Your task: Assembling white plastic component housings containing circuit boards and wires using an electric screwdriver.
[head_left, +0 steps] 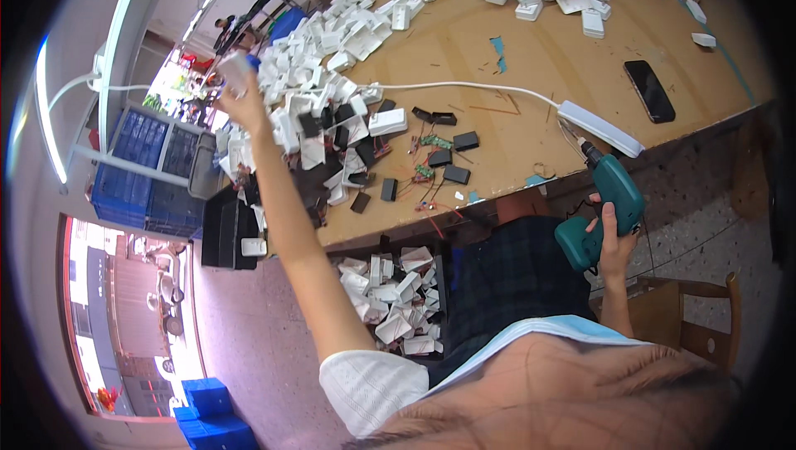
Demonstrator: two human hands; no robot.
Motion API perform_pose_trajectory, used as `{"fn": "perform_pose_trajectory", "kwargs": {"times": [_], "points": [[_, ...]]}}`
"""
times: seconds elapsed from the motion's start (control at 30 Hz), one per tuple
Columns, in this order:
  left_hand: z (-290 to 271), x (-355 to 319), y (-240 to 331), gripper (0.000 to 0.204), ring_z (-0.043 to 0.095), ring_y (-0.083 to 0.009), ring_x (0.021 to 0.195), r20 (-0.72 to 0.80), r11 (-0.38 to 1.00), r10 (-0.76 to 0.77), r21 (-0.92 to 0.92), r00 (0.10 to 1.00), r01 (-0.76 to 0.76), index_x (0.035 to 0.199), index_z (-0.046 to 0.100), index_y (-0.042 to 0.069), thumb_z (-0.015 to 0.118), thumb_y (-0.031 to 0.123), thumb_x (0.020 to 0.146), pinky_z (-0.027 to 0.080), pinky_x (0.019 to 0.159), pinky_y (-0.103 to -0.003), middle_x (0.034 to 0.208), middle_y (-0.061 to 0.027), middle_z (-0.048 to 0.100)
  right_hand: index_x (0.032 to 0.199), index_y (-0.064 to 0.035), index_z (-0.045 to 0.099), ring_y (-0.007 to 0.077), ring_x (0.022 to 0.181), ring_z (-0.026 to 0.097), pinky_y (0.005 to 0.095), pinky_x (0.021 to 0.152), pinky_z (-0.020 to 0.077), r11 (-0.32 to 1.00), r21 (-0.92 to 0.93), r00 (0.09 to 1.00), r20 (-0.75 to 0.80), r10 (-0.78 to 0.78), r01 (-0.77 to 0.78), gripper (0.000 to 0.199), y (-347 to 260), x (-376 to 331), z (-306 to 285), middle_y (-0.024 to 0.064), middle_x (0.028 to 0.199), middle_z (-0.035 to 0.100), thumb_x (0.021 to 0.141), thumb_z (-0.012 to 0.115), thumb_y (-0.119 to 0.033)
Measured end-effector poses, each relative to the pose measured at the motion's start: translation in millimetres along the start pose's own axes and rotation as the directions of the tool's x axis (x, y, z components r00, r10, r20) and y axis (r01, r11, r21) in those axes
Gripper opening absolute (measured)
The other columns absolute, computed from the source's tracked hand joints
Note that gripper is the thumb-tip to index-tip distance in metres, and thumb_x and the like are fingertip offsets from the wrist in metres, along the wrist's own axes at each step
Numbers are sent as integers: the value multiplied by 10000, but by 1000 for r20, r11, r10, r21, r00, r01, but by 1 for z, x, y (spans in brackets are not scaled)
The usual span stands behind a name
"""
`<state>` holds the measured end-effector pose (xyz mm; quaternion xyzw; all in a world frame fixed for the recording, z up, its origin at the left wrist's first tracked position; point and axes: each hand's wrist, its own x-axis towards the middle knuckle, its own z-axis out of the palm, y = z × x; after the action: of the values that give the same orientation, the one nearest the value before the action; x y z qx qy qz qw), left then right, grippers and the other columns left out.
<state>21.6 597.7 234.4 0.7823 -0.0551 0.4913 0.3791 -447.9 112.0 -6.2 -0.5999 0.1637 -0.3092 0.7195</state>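
My left hand (245, 108) is stretched out to the far left, its fingers closed around a white plastic casing (236, 71) that looks a little blurred. Below and beside it spreads a heap of white plastic casings (323, 60). In my right hand (615, 243), at the table's near right edge, is a green power drill (620, 193). The drill points up and left, its tip close to a white power strip (599, 128). Between the two hands lie several small black boxes (456, 174) and green circuit boards (437, 142) with thin red wires.
A dark phone (649, 92) lies on the brown table (572, 43) at the right. A bin of white casings (441, 305) stands below the near edge. Left are a black crate (217, 230) and blue crates (137, 197); a wooden chair (721, 330) stands at right.
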Motion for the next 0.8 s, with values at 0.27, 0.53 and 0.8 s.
{"fn": "perform_pose_trajectory", "kwargs": {"times": [0.27,0.53,0.8], "points": [[156,-120,38,709,509,-420,1231,237,814,426,322,873,-484,1385,545,17,809,364,826,367,1068,-536,1326,-245,569,1330,16,570,139,799,616,286,654,508,998,19,998,-26,-60,61,385,5,19,-23,130,1171,676,1059,537,-255],[452,-328,226,450,543,-425,1248,565,793,599,-513,567,-327,1262,661,40,694,169,832,475,1016,-511,1300,-226,628,1363,35,507,168,818,599,291,673,499,997,33,997,-37,-64,65,529,19,29,-81,137,1218,599,1057,492,-396],[547,-387,240,480,486,-414,1295,662,898,406,-160,630,-410,1264,641,112,761,267,826,525,955,-500,1283,-165,603,1349,27,473,190,897,590,281,681,508,995,-97,999,21,27,-25,664,19,35,-107,137,1224,531,1032,488,-556]]}}
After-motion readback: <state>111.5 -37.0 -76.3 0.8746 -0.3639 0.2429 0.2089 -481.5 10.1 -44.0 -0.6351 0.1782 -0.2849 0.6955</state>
